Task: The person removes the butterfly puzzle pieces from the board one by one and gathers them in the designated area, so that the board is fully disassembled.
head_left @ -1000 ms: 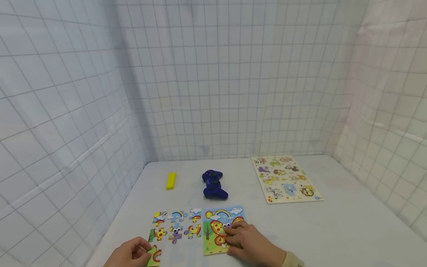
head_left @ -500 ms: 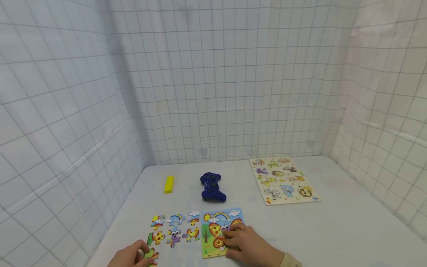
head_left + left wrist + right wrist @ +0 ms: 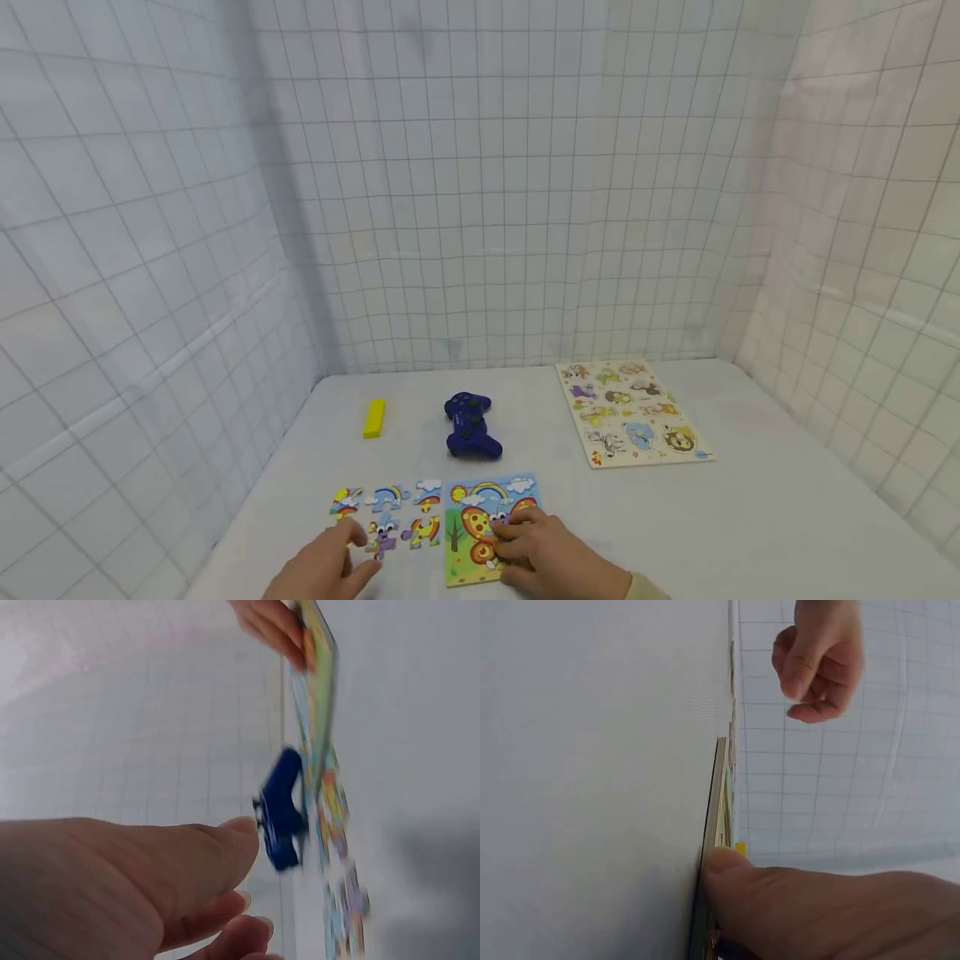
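My left hand (image 3: 321, 563) hovers over the left part of the loose jigsaw pieces (image 3: 386, 533), fingers loosely bent. Nothing shows between thumb and fingertips in the right wrist view, where the left hand (image 3: 821, 664) appears raised. It hides the lower left pieces in the head view. My right hand (image 3: 551, 554) rests on a butterfly puzzle board (image 3: 465, 546), with fingers lying over the picture's right side. Against the edge of the board (image 3: 718, 791) presses the right thumb (image 3: 727, 862). Upper pieces bear a sun, a rainbow and clouds.
A blue game controller (image 3: 469, 427) lies behind the puzzle board. To its left is a yellow block (image 3: 374, 418). An animal picture board (image 3: 633, 412) lies at the back right of the white table. Gridded white cloth (image 3: 480, 208) walls the table at back and sides.
My left hand has let go of the green and red puzzle piece at the lower left and moved up and right. The right hand stays on the board. The head view has shifted slightly.
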`<state>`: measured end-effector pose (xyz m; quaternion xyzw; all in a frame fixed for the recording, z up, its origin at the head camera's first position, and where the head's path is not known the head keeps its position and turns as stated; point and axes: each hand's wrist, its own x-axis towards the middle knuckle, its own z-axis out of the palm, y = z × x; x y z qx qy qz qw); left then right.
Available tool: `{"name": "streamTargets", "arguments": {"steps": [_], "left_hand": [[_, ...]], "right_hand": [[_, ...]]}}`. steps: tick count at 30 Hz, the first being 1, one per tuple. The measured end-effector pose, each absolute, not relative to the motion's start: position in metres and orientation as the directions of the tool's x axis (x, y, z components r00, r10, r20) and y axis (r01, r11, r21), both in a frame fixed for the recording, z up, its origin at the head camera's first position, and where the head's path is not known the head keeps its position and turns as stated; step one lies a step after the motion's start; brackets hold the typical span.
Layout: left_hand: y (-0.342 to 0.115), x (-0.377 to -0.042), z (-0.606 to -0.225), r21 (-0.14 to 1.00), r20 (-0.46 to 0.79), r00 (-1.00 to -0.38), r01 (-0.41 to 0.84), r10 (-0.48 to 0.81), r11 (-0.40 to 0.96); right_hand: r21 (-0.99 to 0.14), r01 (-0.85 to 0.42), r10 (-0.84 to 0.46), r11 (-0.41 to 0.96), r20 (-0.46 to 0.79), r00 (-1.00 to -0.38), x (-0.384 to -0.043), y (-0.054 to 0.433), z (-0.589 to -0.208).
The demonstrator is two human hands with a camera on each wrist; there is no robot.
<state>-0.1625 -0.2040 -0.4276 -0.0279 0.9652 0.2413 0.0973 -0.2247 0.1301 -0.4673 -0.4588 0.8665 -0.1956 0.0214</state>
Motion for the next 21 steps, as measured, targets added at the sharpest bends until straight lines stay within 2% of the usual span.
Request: {"name": "streamTargets", "arguments": {"steps": [4,9,12,17,19,21], "left_hand": [[-0.159,-0.172,-0.42,0.562,-0.112,-0.974,0.102,0.197,0.821],[-0.119,-0.193,-0.432,0.605,-0.008,-0.91,0.326,0.415,0.726],[-0.106,-0.2,-0.443,0.576,0.011,-0.897,0.367,0.442,0.73],[-0.103,-0.202,-0.451,0.567,0.017,-0.917,0.337,0.398,0.752],[-0.105,-0.2,-0.453,0.566,0.017,-0.929,0.315,0.371,0.762],[-0.107,-0.199,-0.455,0.563,0.011,-0.937,0.294,0.349,0.772]], "right_hand": [[-0.345,-0.798,-0.799,0.495,0.179,-0.573,-0.224,0.128,-0.469],[-0.313,-0.825,-0.809,0.471,0.221,-0.545,-0.226,0.129,-0.471],[-0.299,-0.833,-0.816,0.465,0.22,-0.534,-0.227,0.13,-0.472],[-0.312,-0.828,-0.811,0.466,0.223,-0.541,-0.226,0.132,-0.47],[-0.348,-0.806,-0.796,0.479,0.215,-0.566,-0.226,0.132,-0.469],[-0.401,-0.758,-0.766,0.514,0.183,-0.616,-0.225,0.131,-0.468]]}}
